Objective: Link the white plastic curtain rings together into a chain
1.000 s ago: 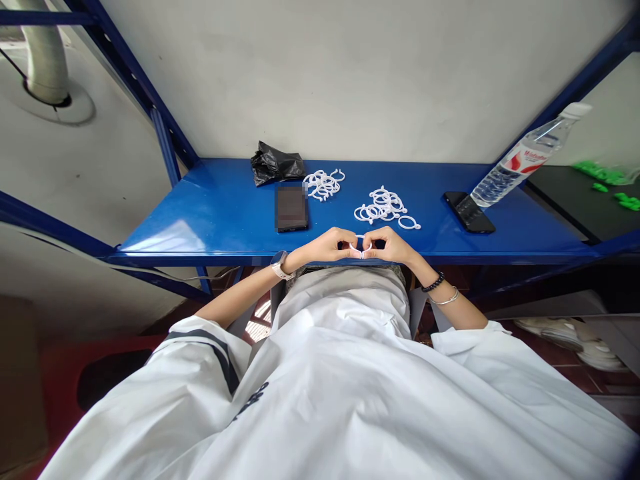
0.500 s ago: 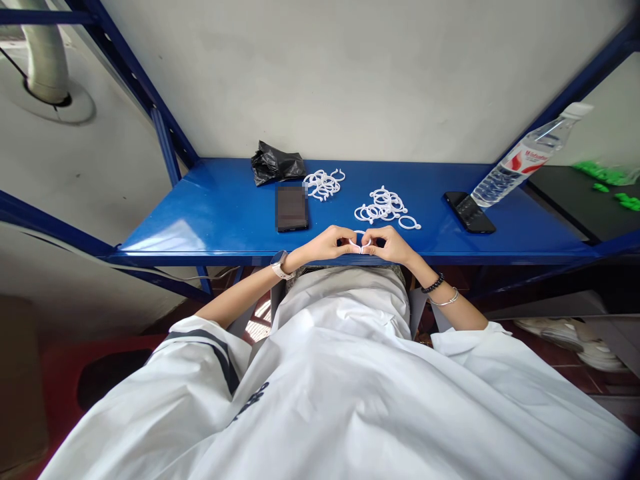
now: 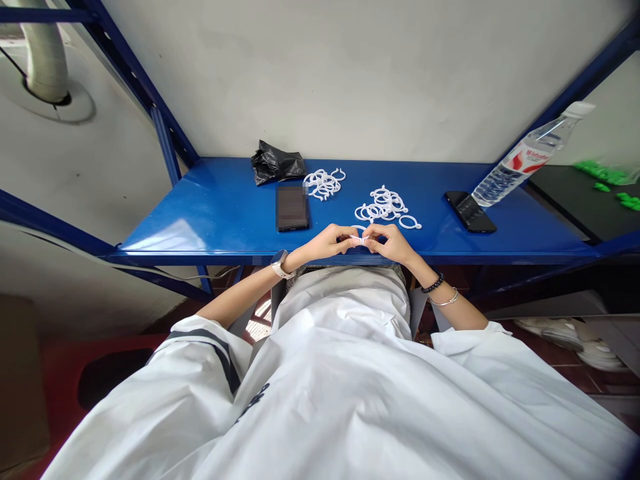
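My left hand point(image 3: 327, 243) and my right hand point(image 3: 391, 243) meet at the front edge of the blue shelf point(image 3: 220, 213). Both pinch one small white plastic ring point(image 3: 359, 239) between their fingertips, the ring squeezed narrow. Just beyond the hands lies a pile of white rings point(image 3: 383, 205), with one single ring point(image 3: 411, 223) at its right. A second pile of white rings point(image 3: 323, 183) lies farther back to the left.
A dark phone point(image 3: 293, 207) lies on the shelf left of the hands, a crumpled black bag point(image 3: 277, 164) behind it. Another black phone point(image 3: 470, 211) and a water bottle point(image 3: 525, 161) stand at the right. Blue frame posts point(image 3: 165, 143) rise at the left.
The ring between my fingertips was round a second ago; now it is pressed flatter as both hands moved closer together and slightly forward.
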Tool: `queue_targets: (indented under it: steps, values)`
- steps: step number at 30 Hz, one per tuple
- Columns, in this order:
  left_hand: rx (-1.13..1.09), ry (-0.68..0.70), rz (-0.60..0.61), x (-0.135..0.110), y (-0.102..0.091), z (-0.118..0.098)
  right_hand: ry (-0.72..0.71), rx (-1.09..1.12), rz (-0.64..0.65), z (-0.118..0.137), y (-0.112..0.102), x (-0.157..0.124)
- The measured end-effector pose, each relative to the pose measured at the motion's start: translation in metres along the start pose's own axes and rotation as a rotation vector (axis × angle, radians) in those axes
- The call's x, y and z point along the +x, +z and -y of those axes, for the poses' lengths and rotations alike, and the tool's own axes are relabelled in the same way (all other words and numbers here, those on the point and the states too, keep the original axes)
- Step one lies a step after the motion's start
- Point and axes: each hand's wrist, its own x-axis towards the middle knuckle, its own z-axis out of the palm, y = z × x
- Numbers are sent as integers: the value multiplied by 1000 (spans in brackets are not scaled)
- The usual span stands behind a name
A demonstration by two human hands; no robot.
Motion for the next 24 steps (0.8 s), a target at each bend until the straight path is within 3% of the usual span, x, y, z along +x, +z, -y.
queue_targets:
  steps: [5,11,16,19,24]
  values:
    - [-29,15,-46,1,2,2,26,82,22,1,-1,0]
    - [-13,-8,-222,2,5,7,107,241,-59,-3,0,0]
    - [-12,13,-338,3,4,7,55,55,-40,2,1,0]
    - [7,19,-348,4,4,7,3,-58,-15,4,2,-1]
    - [46,-7,-330,4,4,8,7,-26,16,1,2,-1]
